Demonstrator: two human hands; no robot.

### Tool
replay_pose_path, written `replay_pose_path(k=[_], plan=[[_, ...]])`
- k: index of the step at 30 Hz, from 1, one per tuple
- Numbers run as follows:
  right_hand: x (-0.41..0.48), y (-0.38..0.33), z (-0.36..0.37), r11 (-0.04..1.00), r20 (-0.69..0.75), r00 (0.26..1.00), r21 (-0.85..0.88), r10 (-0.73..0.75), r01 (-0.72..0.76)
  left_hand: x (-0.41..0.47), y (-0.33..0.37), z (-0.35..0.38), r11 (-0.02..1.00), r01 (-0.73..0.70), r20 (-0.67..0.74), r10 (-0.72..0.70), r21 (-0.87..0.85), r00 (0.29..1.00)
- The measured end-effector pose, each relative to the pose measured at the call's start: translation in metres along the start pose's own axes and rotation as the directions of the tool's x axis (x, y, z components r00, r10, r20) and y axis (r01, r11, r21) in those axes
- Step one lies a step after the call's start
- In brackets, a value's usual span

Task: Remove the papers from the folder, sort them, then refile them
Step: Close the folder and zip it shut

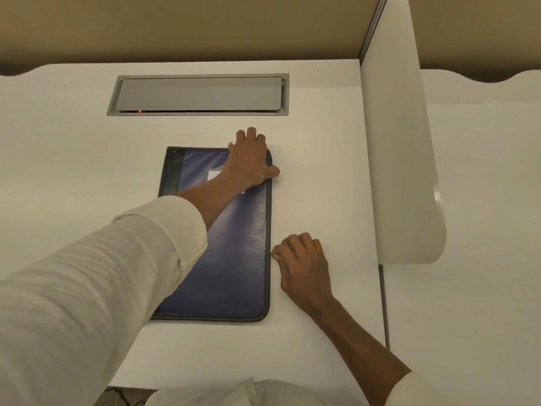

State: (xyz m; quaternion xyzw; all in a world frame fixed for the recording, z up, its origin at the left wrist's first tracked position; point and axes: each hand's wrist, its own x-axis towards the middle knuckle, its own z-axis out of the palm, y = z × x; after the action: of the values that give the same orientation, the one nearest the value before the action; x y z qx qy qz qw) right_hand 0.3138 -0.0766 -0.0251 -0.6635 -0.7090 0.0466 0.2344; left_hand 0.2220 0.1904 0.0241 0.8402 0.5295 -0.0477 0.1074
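Soft, warm, even light is falling from overhead onto the desk (322, 142), leaving only faint shadows. A pale sheen is streaking down the blue folder (234, 259). The wide lens is bending the far desk edge and the right-hand divider (404, 171), and the near sleeve (73, 288) is looking soft.

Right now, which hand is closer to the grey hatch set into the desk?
Left. The left hand rests on the far right corner of the folder, just short of the grey hatch; the right hand is nearer the person, pinching the folder's right edge.
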Motion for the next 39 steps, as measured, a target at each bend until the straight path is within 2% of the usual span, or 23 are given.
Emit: replay_pose_path(k=[6,13,21,39], plan=[[0.007,-0.002,0.002,0.998,-0.015,0.999,0.056,0.037,-0.036,-0.014,-0.019,0.017,0.995,-0.096,-0.125,0.092,-0.028,0.988],[0.009,0.007,0.003,0.997,-0.046,0.998,0.060,-0.034,0.037,-0.030,-0.032,0.035,0.984,-0.161,-0.237,0.138,-0.080,0.962],[0.026,0.007,0.011,0.999,-0.109,0.994,-0.049,0.005,-0.011,-0.026,-0.030,0.032,0.983,-0.165,-0.258,0.138,-0.085,0.956],[0.108,0.030,0.032,0.985,-0.179,0.977,-0.107,0.113,-0.134,-0.025,-0.031,0.033,0.981,-0.173,-0.276,0.142,-0.089,0.951]])
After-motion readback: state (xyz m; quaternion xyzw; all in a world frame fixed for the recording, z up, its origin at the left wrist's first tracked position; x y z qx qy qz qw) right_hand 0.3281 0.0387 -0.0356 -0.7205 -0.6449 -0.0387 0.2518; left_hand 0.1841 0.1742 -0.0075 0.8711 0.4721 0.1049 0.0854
